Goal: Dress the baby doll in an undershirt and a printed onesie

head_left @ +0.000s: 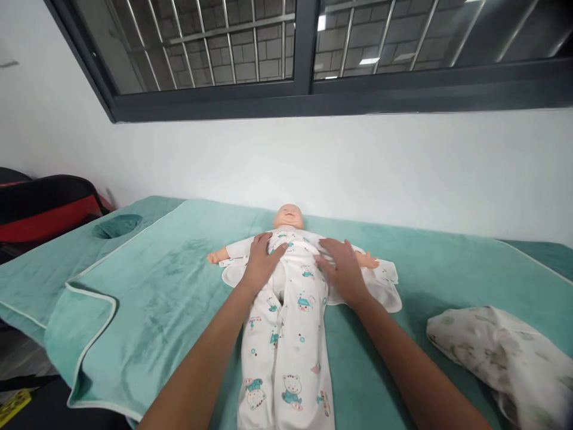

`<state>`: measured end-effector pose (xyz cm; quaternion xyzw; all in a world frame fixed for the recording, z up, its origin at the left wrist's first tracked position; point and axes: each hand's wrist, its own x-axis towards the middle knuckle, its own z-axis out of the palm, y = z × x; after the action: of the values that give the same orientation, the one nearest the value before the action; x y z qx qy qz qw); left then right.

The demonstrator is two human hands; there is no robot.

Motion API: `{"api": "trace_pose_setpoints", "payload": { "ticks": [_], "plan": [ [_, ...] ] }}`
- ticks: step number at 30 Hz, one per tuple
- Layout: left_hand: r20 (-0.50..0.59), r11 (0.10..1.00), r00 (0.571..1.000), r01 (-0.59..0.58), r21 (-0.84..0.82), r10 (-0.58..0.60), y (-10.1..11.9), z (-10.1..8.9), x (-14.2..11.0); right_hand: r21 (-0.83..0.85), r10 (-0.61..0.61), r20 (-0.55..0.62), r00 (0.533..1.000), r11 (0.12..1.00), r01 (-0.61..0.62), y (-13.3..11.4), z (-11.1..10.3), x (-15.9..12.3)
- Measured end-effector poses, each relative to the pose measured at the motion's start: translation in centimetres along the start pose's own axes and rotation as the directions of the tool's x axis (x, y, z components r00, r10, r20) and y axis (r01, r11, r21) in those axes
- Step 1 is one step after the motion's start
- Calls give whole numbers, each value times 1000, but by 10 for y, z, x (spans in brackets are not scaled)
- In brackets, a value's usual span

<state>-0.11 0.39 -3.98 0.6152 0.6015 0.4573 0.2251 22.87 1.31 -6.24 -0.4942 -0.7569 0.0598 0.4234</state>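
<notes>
The person's two bare forearms (197, 358) are nearest, reaching over a pair of long white cotton trousers (293, 334) printed with teal houses and cartoon animals. The trousers run from a doll's chest out of view at the bottom. The beige plastic baby doll (289, 216) lies face up on a bed spread with a teal fleece sheet (147, 322), its head near the far edge, both arms outstretched. A plain-looking white cloth top (387, 292) fans out beneath it on both sides. The left hand (264, 260) lies palm down on one side of the doll's torso, thumb spread from the fingers; the right hand (342, 269) is over the other side, thumb likewise apart. Neither visibly pinches the fabric. Toward the bed's right end lies a crumpled white cloth with faint prints (496, 352). Near its left end is an oval hole (117, 226); beyond that stands a black-and-red padded object (49, 218).
</notes>
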Motion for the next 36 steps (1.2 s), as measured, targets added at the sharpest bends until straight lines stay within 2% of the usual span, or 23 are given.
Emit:
{"api": "trace_pose_setpoints", "payload": {
  "ticks": [2,7,12,16,20,23,27,33,36],
  "plan": [
    [-39,1000,999,4,-6,-4,-2,5,0,44,-31,89,996,999,27,-9,11,0],
    [-110,996,992,-47,76,55,-1,14,-1,130,135,120,984,980,-150,-9,19,8],
    [-210,971,961,-140,192,181,0,12,-9,193,158,117,980,965,-178,-13,18,12],
    [-210,936,937,-217,278,280,1,6,-17,246,194,73,978,947,-206,-16,18,7],
    [-223,916,913,-270,296,341,-1,3,-21,349,223,32,974,911,-220,-16,15,2],
    [-237,923,908,-283,260,345,-3,3,-21,422,214,34,976,882,-208,-16,13,-2],
    [-227,938,919,-280,204,324,-6,1,-22,487,230,163,960,827,-281,-19,10,-8],
    [-200,956,946,-216,197,255,-14,-3,-29,431,293,288,912,810,-396,-20,5,-13],
    [-196,965,955,-187,184,223,-15,-5,-31,390,290,330,899,825,-409,-20,3,-13]
  ]
}}
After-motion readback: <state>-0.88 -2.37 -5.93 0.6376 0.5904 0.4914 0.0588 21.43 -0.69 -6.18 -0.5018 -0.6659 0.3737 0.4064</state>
